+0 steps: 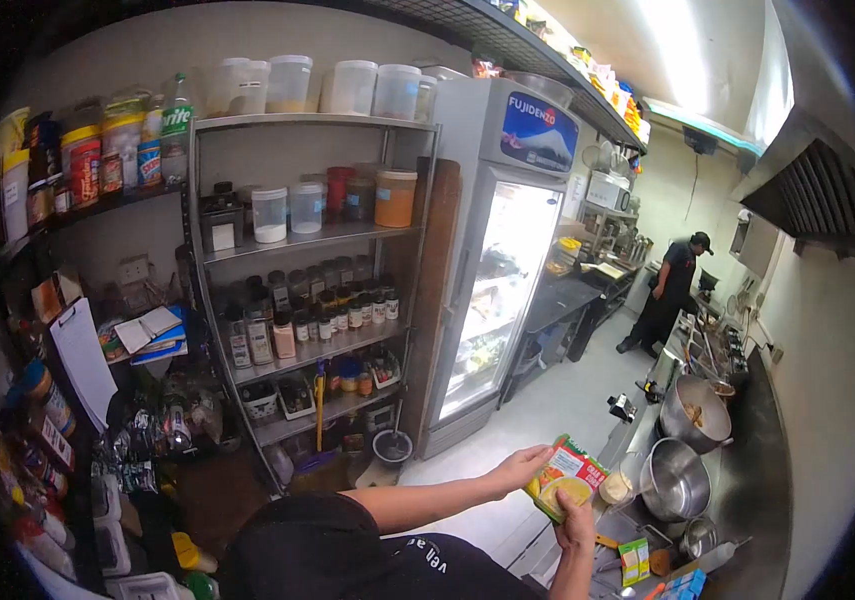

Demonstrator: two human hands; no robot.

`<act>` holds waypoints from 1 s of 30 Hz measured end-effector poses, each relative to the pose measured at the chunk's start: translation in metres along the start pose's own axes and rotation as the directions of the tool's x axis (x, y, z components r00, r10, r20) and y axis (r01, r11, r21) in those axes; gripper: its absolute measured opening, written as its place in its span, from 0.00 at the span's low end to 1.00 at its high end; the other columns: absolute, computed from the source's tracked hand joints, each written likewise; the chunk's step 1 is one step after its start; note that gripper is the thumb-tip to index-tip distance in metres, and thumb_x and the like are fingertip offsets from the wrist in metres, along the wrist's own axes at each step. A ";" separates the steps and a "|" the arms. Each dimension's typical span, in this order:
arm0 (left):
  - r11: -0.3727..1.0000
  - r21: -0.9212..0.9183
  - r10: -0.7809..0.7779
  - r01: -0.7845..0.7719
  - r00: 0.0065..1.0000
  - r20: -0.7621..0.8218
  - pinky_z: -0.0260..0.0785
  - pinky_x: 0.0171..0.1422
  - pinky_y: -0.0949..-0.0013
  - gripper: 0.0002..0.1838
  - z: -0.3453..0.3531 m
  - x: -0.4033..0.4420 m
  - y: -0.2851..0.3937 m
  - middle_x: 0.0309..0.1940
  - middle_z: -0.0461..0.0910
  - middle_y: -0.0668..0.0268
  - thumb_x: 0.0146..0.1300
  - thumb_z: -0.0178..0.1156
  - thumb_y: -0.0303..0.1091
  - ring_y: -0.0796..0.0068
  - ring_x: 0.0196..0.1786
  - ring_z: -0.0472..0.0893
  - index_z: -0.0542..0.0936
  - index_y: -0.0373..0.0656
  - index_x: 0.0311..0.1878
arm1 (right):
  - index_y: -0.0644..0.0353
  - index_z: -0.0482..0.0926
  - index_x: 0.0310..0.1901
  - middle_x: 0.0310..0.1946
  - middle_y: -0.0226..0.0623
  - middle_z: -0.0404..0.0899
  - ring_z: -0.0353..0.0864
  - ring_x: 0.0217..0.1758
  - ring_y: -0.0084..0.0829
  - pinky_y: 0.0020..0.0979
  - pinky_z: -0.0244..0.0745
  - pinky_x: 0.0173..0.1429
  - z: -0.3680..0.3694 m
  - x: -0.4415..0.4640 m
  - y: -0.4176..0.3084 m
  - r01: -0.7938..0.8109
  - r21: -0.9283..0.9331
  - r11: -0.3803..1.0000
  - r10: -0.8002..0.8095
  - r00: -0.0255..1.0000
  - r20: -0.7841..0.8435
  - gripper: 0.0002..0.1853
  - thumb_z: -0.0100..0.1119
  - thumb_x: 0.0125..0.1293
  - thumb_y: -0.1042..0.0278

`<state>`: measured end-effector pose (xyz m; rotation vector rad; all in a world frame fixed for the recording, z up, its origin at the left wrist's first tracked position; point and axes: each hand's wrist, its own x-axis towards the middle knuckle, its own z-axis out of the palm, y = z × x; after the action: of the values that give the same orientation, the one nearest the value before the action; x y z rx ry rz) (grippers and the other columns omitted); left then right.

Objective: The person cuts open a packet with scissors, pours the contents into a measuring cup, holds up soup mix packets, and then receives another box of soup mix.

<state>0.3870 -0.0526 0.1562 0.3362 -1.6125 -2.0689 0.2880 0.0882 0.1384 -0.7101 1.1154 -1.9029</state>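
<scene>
A green, red and yellow soup packet (pixel 567 473) with a picture of a yellow bowl on its front is held up in both hands. My left hand (pixel 517 472) pinches its upper left edge. My right hand (pixel 575 524) grips the lower right part, thumb across the front. Just beyond the packet is a pale round container (pixel 617 488), partly hidden. Close to my right hand, a smaller green and yellow packet (pixel 634 562) lies on the steel counter.
Two big metal pots (pixel 675 478) stand along the right-hand counter, near a blue packet (pixel 682 585). A glass-door fridge (pixel 492 290) and a metal rack (pixel 312 240) with jars and tubs are at left. Farther back, a person in dark clothes (pixel 675 285) stands by the stove.
</scene>
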 end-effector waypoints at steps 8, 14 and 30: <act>0.994 0.010 -0.105 0.105 0.994 0.004 0.69 0.58 0.69 0.26 -0.015 0.013 -0.029 0.50 0.77 0.58 0.71 0.44 0.49 0.70 0.52 0.77 0.67 0.38 0.62 | 0.65 0.72 0.51 0.46 0.38 0.77 0.77 0.49 0.31 0.32 0.73 0.55 0.006 0.002 0.005 -0.035 0.073 0.997 0.037 0.999 -0.025 0.18 0.60 0.60 0.74; 0.960 -0.122 -0.254 0.251 0.967 -0.004 0.70 0.58 0.65 0.27 -0.038 0.016 -0.023 0.52 0.76 0.57 0.71 0.42 0.50 0.67 0.50 0.78 0.67 0.38 0.62 | 0.66 0.72 0.51 0.47 0.38 0.77 0.76 0.49 0.29 0.30 0.70 0.57 0.000 0.031 0.026 -0.100 -0.001 0.995 0.100 0.995 0.017 0.17 0.59 0.60 0.71; 0.915 -0.027 -0.389 0.403 0.897 0.210 0.73 0.54 0.66 0.16 -0.110 0.100 -0.042 0.49 0.77 0.62 0.68 0.50 0.31 0.73 0.49 0.78 0.69 0.38 0.57 | 0.62 0.69 0.57 0.49 0.37 0.77 0.79 0.49 0.27 0.31 0.75 0.53 -0.014 0.108 0.074 -0.200 0.197 0.960 0.230 0.963 -0.142 0.25 0.57 0.65 0.53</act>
<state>0.3448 -0.1886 0.0964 0.4789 -1.6911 -2.5309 0.2467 -0.0191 0.0741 -0.3212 1.0556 -1.8691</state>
